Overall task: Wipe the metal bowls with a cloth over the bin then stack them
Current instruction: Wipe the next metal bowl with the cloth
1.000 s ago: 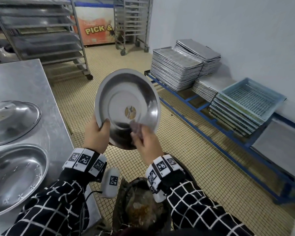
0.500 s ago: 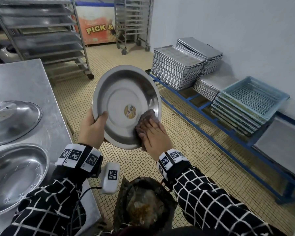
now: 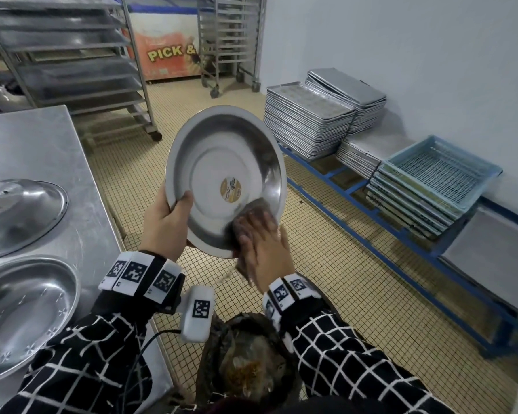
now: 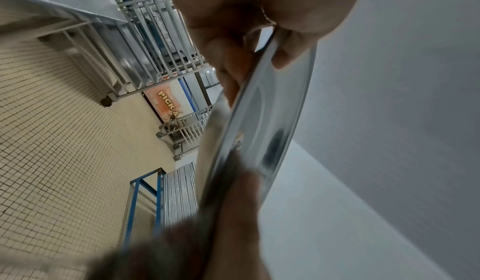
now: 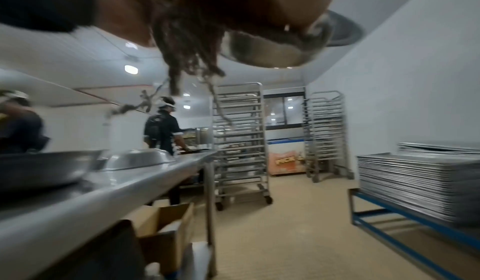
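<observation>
The task is in its wiping stage. The left hand (image 3: 165, 225) holds the metal bowl (image 3: 222, 174) tilted, its inside facing the person, in the air above and just beyond the bin (image 3: 248, 363); the thumb lies over the left rim and the fingers are curled behind it, as the left wrist view confirms. The right hand (image 3: 263, 249) presses a dark, frayed cloth (image 3: 251, 209) against the lower right inner wall, fingers largely flat on the fabric; this grip reads as a press and not a clench, though the right wrist view is too blurred to show the fingers. A round label (image 3: 231, 189) remains on the bowl floor. Two further bowls rest on the desk (image 3: 42, 144) to the left: an upturned bowl (image 3: 18, 213) with specks on it and an upright bowl (image 3: 21, 312) nearer the person. They lie side by side, so no stack is visible; whether either has been wiped cannot be determined. Judged from this, wiping of the held bowl is under way and stacking remains. Open floor lies ahead and to the right. The desk edge runs close beside the left forearm, and the blue rack (image 3: 356, 219) of baking trays (image 3: 308, 127) stands well apart on the right. A swing left to the desk appears unobstructed.
</observation>
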